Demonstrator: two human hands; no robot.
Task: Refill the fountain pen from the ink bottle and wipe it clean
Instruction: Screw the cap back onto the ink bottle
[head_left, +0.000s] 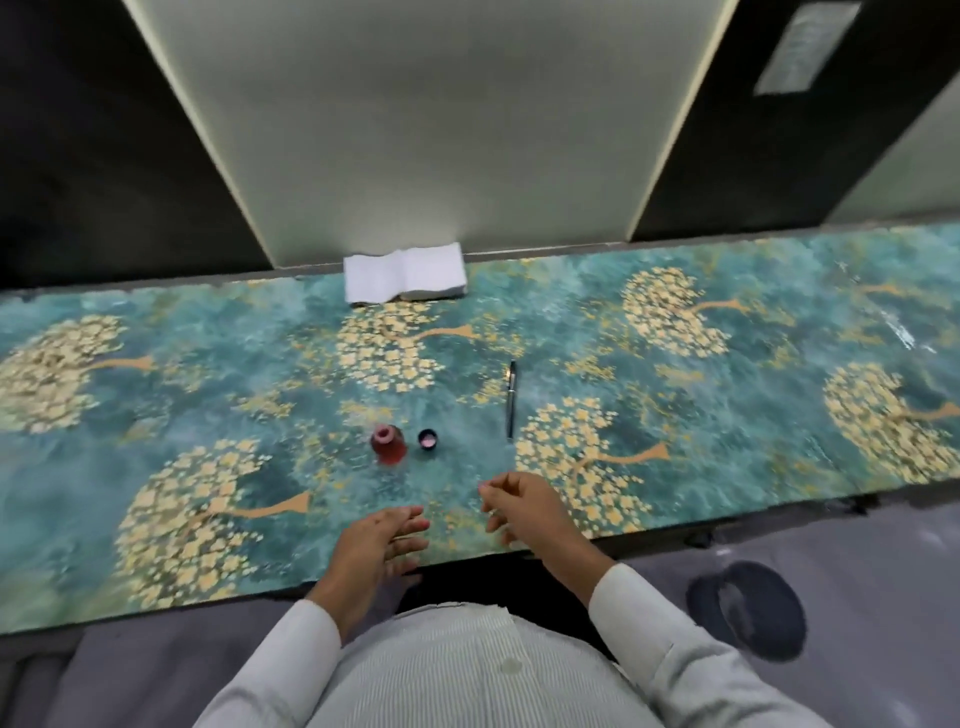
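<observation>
Teal tabletop (727, 467): uncapped red ink bottle (387, 445) (cap (428, 439) beside), 2 empty, relaxed hands.

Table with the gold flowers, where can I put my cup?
Bare teal table stretches right of the black pen, and left of the open red ink bottle. Crowded: bottle, its black cap and the pen.

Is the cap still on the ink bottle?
No, the ink bottle stands open, and its cap lies beside it on the table.
</observation>
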